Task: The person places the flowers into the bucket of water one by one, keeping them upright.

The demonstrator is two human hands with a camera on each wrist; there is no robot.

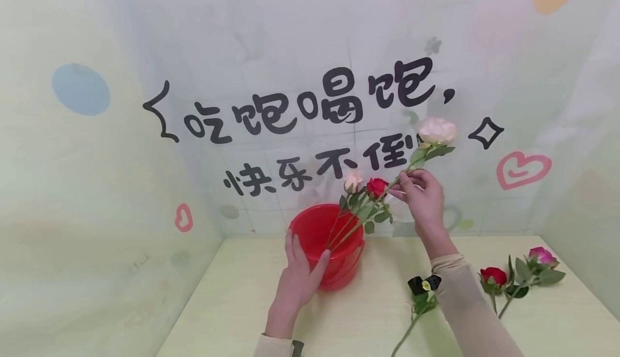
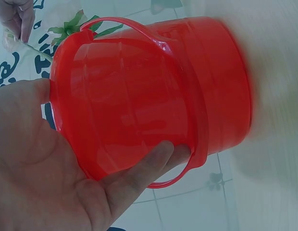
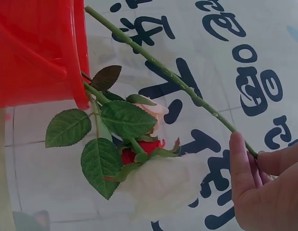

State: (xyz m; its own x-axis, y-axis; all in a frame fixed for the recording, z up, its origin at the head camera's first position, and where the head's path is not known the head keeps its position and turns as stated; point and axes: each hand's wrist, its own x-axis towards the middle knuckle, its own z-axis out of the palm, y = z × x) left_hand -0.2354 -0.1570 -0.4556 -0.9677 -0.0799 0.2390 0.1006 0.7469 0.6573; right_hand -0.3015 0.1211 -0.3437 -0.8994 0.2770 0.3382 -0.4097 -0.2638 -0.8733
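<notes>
In the head view a red plastic bucket (image 1: 341, 275) stands on the table. My left hand (image 1: 299, 281) holds it at the near left, thumb at the rim. The left wrist view shows the fingers (image 2: 139, 178) spread round the bucket's outer wall beside its handle (image 2: 125, 21). My right hand (image 1: 423, 198) is raised right of the bucket, thumb and fingertips pinching a green stem (image 3: 187, 89). Above that hand shows a pale pink-white rose (image 1: 437, 131). A peach rose (image 1: 353, 181) and a red rose (image 1: 377, 187) lean out over the bucket's far right rim.
On the table's right side lie a red rose (image 1: 494, 276) and a magenta rose (image 1: 543, 256). Another green stem (image 1: 409, 333) with leaves lies near the right forearm, its bloom hidden. Behind the table (image 1: 232, 298) hangs a white printed sheet (image 1: 300, 34).
</notes>
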